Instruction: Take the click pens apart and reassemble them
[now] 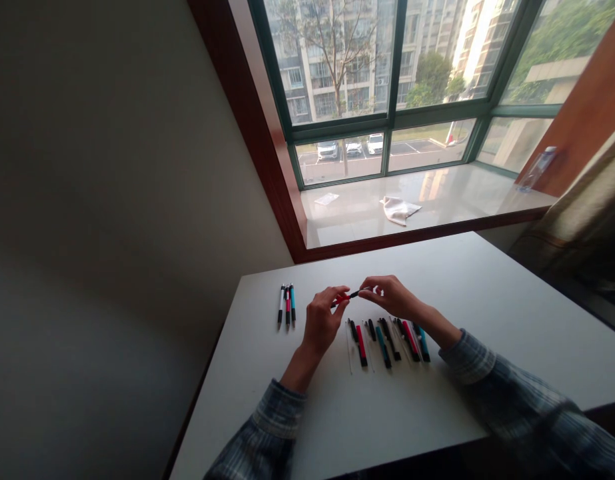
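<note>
**Both hands on one pen beyond the row**

A row of pen parts [384, 347] lies on the white surface [337, 427]. Just beyond its left part, the left hand [323, 315] and the right hand [390, 295] meet over a red and black pen [343, 299]. The left hand pinches the red part between thumb and fingers; the right hand grips the other end, and a dark stretch shows between them. Whether the pen is in one piece or two, I cannot tell.

In the row are red barrels [362, 347], teal and black ones, short black grips [372, 330] and thin pale refills [349, 350], mostly lying side by side. Some at the right end crowd too closely to separate.

Well to the left of the row, three pens lie close together: white [280, 308], red [288, 308] and teal [292, 305].

Farther beyond the row, past the surface, a pale sill [357, 217] carries a crumpled cloth [400, 210] and a small white packet [327, 199]. A clear bottle [536, 170] stands tilted in view there, far to the row's right.
</note>
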`<state>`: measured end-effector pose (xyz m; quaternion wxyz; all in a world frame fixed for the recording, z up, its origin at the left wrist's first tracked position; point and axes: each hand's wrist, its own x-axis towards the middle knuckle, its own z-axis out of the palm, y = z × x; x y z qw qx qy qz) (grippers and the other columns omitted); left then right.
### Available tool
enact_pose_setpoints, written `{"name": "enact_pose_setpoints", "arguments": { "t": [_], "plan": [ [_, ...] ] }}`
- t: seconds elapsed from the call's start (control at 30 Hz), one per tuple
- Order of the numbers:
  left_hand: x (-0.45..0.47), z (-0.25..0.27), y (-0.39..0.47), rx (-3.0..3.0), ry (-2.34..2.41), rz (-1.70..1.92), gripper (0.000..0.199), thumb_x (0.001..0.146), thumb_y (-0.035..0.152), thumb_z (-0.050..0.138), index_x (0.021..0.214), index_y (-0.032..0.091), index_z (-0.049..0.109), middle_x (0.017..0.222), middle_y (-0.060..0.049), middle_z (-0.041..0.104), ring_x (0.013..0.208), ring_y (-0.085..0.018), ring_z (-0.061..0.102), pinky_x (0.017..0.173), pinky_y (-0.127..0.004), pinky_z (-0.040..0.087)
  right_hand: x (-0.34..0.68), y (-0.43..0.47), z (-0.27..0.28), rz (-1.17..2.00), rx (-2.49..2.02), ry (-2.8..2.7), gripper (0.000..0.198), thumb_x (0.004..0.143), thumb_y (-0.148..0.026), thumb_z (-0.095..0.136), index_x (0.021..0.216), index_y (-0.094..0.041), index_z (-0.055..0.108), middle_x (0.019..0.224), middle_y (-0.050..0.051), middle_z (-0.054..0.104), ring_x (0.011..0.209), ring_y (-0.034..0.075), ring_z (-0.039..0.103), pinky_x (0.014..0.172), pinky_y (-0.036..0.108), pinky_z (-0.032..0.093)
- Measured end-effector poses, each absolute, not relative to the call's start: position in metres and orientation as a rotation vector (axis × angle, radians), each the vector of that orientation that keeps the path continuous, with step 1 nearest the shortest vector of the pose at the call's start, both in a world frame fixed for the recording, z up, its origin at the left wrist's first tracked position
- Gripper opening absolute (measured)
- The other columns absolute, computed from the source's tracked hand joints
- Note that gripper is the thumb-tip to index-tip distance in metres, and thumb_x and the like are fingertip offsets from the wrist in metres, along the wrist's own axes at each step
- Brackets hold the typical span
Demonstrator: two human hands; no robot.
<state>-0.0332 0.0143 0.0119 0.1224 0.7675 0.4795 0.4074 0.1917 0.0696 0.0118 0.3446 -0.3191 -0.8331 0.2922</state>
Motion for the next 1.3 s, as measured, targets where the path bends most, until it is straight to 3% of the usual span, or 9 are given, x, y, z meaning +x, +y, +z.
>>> {"name": "enact_pose_setpoints", "arguments": {
  "t": [0.13,0.27,0.4,0.5,0.63,0.77,0.87,1.0,1.3],
  "plan": [
    [-0.0327,0.0126,0.0137,2.234,1.382,1.199,0.026,0.096,0.019,0.064,0.122,0.024,0.066,0.102,-0.004,0.075,0.092,-0.022,0.072,0.085,-0.043,0.063,0.1878,0.0668,0.0101,0.731,-0.794,-2.141,0.029,0.097,-0.047,0.065,0.105,-0.019,0.068,0.094,0.006,0.074,0.077,0.017,0.069,0.067,0.031,0.057],
    [-0.0320,0.0125,0.0132,2.217,1.381,1.199,0.027,0.096,0.021,0.064,0.123,0.025,0.065,0.101,-0.003,0.075,0.091,-0.022,0.072,0.083,-0.044,0.064,0.1870,0.0651,0.0098,0.695,-0.854,-2.169,0.032,0.100,-0.048,0.060,0.095,-0.019,0.069,0.080,0.003,0.072,0.065,0.015,0.063,0.060,0.028,0.053],
    [-0.0313,0.0119,0.0127,2.217,1.371,1.200,0.028,0.096,0.020,0.064,0.124,0.026,0.065,0.102,-0.003,0.075,0.092,-0.021,0.072,0.085,-0.044,0.064,0.1881,0.0658,0.0110,0.720,-0.804,-2.135,0.033,0.095,-0.050,0.067,0.108,-0.020,0.067,0.099,0.007,0.073,0.078,0.018,0.067,0.064,0.030,0.057],
    [-0.0308,0.0117,0.0126,2.216,1.362,1.196,0.029,0.096,0.020,0.064,0.125,0.026,0.065,0.102,-0.003,0.075,0.091,-0.021,0.073,0.085,-0.045,0.065,0.1893,0.0666,0.0117,0.692,-0.815,-2.149,0.031,0.100,-0.048,0.060,0.095,-0.019,0.068,0.087,0.006,0.071,0.070,0.016,0.064,0.062,0.031,0.056],
    [-0.0302,0.0126,0.0126,2.205,1.349,1.212,0.029,0.096,0.020,0.065,0.124,0.026,0.065,0.101,-0.003,0.075,0.091,-0.021,0.073,0.087,-0.045,0.064,0.1911,0.0666,0.0110,0.686,-0.779,-2.188,0.028,0.095,-0.046,0.068,0.105,-0.020,0.067,0.097,0.007,0.073,0.075,0.017,0.066,0.064,0.030,0.057],
    [-0.0302,0.0138,0.0129,2.179,1.341,1.225,0.029,0.095,0.019,0.065,0.124,0.025,0.066,0.100,-0.003,0.075,0.090,-0.021,0.072,0.085,-0.043,0.065,0.1910,0.0662,0.0101,0.671,-0.795,-2.206,0.025,0.098,-0.043,0.065,0.095,-0.019,0.069,0.080,0.003,0.070,0.066,0.015,0.063,0.060,0.028,0.053],
    [-0.0301,0.0139,0.0131,2.180,1.333,1.226,0.029,0.095,0.020,0.066,0.124,0.025,0.066,0.101,-0.004,0.075,0.091,-0.021,0.073,0.086,-0.043,0.064,0.1903,0.0658,0.0102,0.695,-0.780,-2.186,0.026,0.097,-0.044,0.067,0.104,-0.019,0.069,0.089,0.005,0.073,0.070,0.015,0.065,0.062,0.028,0.054],
    [-0.0293,0.0136,0.0131,2.180,1.316,1.218,0.029,0.096,0.022,0.065,0.125,0.025,0.066,0.101,-0.004,0.075,0.091,-0.021,0.073,0.087,-0.044,0.065,0.1901,0.0653,0.0109,0.720,-0.795,-2.183,0.032,0.102,-0.047,0.057,0.093,-0.018,0.069,0.078,0.003,0.070,0.062,0.014,0.062,0.059,0.027,0.053],
    [-0.0280,0.0137,0.0126,2.171,1.296,1.254,0.029,0.096,0.022,0.065,0.125,0.025,0.066,0.102,-0.003,0.076,0.092,-0.020,0.073,0.086,-0.042,0.065,0.1888,0.0648,0.0127,0.692,-0.793,-2.156,0.030,0.100,-0.048,0.060,0.100,-0.019,0.068,0.085,0.005,0.072,0.066,0.015,0.064,0.061,0.028,0.055]
  ]
}}
